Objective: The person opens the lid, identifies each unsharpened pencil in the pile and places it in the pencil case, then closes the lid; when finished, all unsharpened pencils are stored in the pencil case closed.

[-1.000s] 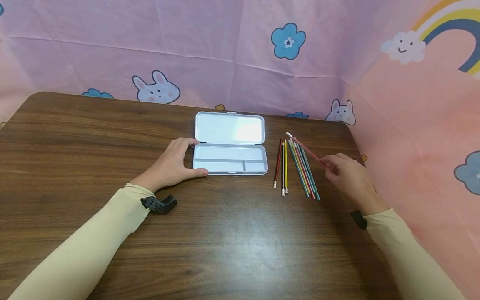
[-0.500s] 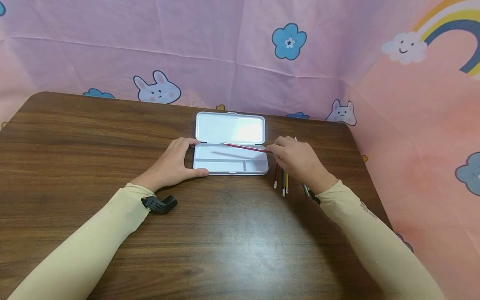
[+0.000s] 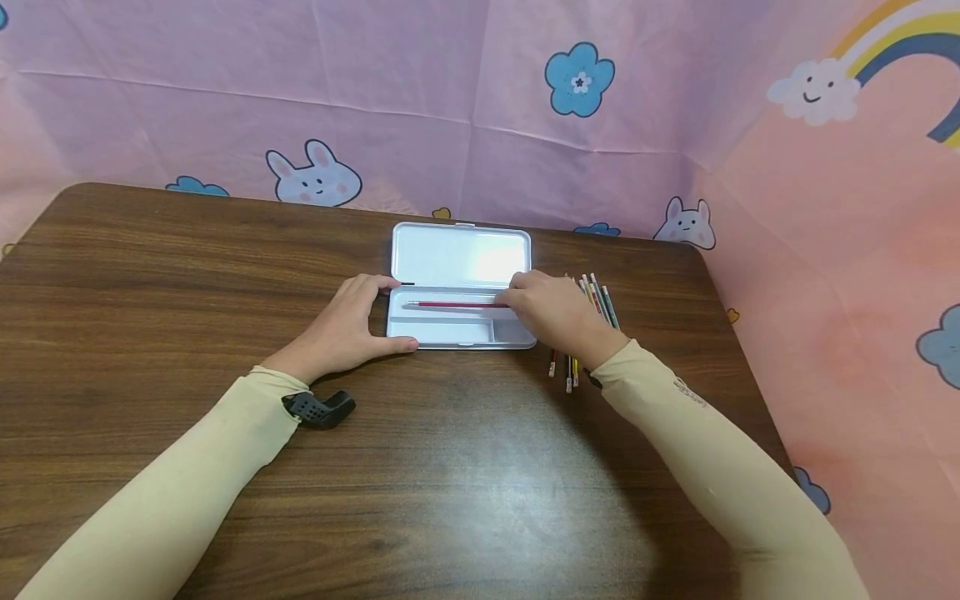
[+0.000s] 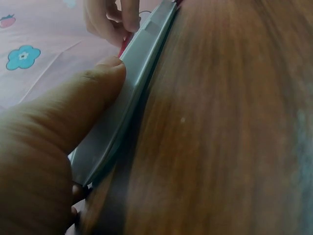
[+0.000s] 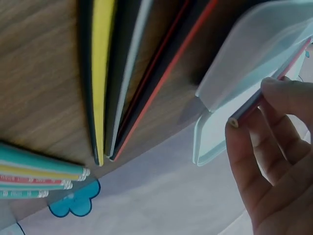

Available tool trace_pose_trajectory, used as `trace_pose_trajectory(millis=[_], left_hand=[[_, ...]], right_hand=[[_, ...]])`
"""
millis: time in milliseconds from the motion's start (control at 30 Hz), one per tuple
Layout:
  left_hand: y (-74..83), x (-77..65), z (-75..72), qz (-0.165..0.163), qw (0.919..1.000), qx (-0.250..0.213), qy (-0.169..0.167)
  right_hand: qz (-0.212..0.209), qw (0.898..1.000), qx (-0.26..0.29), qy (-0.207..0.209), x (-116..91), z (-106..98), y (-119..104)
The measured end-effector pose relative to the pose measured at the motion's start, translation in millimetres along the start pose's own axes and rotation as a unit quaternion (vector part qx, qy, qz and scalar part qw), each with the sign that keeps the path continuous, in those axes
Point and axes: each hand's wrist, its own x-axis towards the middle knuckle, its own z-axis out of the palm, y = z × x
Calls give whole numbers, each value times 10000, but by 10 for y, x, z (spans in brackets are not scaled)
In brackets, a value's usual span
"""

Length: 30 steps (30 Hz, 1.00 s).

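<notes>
A white pencil case (image 3: 454, 332) lies on the table with its lid (image 3: 450, 254) raised toward the back; its tray has one long compartment and two smaller front ones. At its left end my left hand (image 3: 341, 329) holds it, thumb at the front edge and fingers reaching to the rear corner. My right hand (image 3: 561, 312) pinches a red pencil (image 3: 453, 304) near its right end. That pencil lies lengthwise over the long rear compartment, eraser to the left; whether it touches the bottom I cannot tell. In the right wrist view its bare end (image 5: 234, 122) looks unsharpened.
Right of the case are more pencils, partly hidden by my right hand: black, yellow and red ones (image 3: 570, 375), and a green-and-mixed group (image 3: 600, 296). The wooden table (image 3: 420, 467) meets a patterned cloth backdrop (image 3: 420, 100) behind and at the right.
My right hand has carried the red pencil leftward from the pencil group to the case and lowered it, turning it parallel to the long compartment. My left hand has stayed put.
</notes>
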Motion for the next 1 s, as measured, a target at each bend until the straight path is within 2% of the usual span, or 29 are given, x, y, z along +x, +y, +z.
trace_pose_trajectory(millis=[267,800,1000], left_hand=[[-13,-2,-3,20,10000,-8,31],[-12,6,-3,31,10000,19,0],[-14,11,-1,46,10000,32,-1]], right_hand=[[52,9990,379,-222,107,34,9],[-201,9946,779,-663,227,81,39],[-341,9898,1103,-832,263,87,98]])
